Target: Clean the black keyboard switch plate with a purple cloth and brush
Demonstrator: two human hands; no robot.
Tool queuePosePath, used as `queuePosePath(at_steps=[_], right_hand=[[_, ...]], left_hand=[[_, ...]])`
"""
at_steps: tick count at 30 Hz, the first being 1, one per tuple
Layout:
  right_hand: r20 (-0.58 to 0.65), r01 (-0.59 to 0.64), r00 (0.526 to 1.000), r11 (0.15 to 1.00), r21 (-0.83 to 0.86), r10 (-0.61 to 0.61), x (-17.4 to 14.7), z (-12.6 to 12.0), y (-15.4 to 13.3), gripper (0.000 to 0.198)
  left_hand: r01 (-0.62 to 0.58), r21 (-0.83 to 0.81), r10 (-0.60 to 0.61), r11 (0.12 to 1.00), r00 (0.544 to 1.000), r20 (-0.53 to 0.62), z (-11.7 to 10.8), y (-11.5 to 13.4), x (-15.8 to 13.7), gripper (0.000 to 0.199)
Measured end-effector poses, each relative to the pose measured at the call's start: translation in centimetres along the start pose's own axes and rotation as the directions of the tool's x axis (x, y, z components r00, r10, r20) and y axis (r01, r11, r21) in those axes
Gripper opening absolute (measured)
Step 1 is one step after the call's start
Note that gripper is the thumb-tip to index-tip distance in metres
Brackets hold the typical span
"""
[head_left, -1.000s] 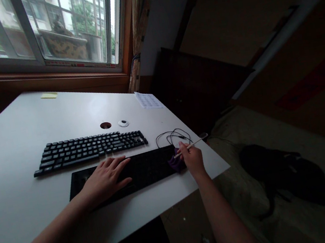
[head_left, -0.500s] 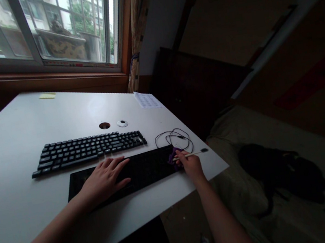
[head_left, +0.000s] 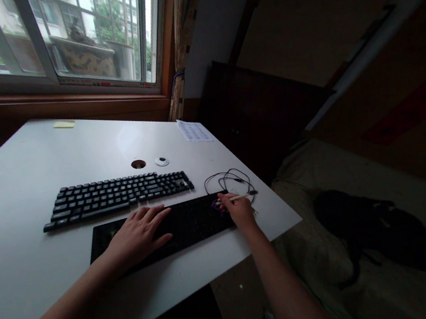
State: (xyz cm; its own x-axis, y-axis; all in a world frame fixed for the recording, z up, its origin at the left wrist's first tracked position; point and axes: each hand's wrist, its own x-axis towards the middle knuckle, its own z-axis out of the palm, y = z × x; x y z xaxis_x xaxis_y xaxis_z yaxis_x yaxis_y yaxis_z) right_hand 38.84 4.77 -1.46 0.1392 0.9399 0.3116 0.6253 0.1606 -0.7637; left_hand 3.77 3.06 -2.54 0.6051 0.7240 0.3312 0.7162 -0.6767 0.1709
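Note:
A long black keyboard base (head_left: 193, 217) without keycaps lies near the front of the white desk. My left hand (head_left: 141, 230) rests flat on its left part, fingers spread. At its right end my right hand (head_left: 238, 210) pinches a thin pale-handled brush (head_left: 239, 197), whose dark tip points right. A bit of purple cloth (head_left: 215, 204) shows at the left end of the handle, under my fingertips, against the base. Just behind the base, dark keycaps (head_left: 117, 193) are laid out in keyboard order.
A thin black cable (head_left: 235, 172) lies coiled behind my right hand. Further back are a round cable hole (head_left: 138, 164), a white round cover (head_left: 162, 161), a printed sheet (head_left: 195, 131) and yellow notes (head_left: 64, 124). The desk's right edge (head_left: 265, 183) runs close to my right hand.
My right hand has moved left and slightly away from me along the base, carrying the brush and purple cloth. My left hand stays in place.

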Motion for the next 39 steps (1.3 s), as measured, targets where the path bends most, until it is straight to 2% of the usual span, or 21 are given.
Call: queuePosePath(at_steps=[3, 8, 10, 17, 24, 29, 33, 36, 39], right_hand=[[0.005, -0.021, 1.000, 0.999, 0.031, 0.021, 0.4, 0.0, 0.1, 0.046], [-0.092, -0.106, 0.988, 0.978, 0.182, 0.124, 0.5, 0.5, 0.4, 0.051], [-0.096, -0.105, 0.987, 0.975, 0.194, 0.126, 0.6, 0.9, 0.2, 0.052], [0.004, 0.025, 1.000, 1.000, -0.012, -0.025, 1.3, 1.8, -1.3, 0.048], [0.029, 0.194, 0.981, 0.960, -0.202, -0.192, 1.6, 2.1, -2.1, 0.045], [0.072, 0.323, 0.946, 0.912, -0.253, -0.315, 1.1, 2.0, -2.0, 0.039], [0.149, 0.409, 0.910, 0.892, -0.190, -0.386, 0.8, 1.6, -1.9, 0.030], [0.144, 0.402, 0.914, 0.898, -0.177, -0.380, 0.8, 1.2, -1.8, 0.029], [0.087, 0.275, 0.961, 0.944, -0.183, -0.264, 1.1, 0.8, -1.5, 0.037]], left_hand=[[0.002, -0.008, -0.002, 1.000, 1.000, -0.004, 0.0, 0.0, 0.0, 0.066], [-0.001, -0.004, 0.001, 1.000, 1.000, 0.009, 0.0, -0.1, 0.0, 0.066], [0.000, 0.002, 0.000, 1.000, 1.000, 0.014, 0.0, -0.1, 0.0, 0.067], [0.004, -0.018, -0.004, 1.000, 1.000, 0.008, -0.3, 0.1, 0.1, 0.066], [0.002, -0.029, -0.002, 1.000, 1.000, 0.009, -0.1, 0.0, 0.1, 0.066], [-0.011, -0.033, 0.011, 0.999, 1.000, 0.015, 0.0, -0.2, 0.1, 0.065], [-0.011, -0.044, 0.011, 0.999, 1.000, 0.008, -0.1, -0.2, 0.2, 0.065], [0.005, -0.030, -0.004, 1.000, 1.000, 0.014, 0.0, -0.2, 0.2, 0.068], [0.022, -0.024, -0.022, 0.999, 1.000, 0.013, 0.1, -0.1, 0.1, 0.071]])
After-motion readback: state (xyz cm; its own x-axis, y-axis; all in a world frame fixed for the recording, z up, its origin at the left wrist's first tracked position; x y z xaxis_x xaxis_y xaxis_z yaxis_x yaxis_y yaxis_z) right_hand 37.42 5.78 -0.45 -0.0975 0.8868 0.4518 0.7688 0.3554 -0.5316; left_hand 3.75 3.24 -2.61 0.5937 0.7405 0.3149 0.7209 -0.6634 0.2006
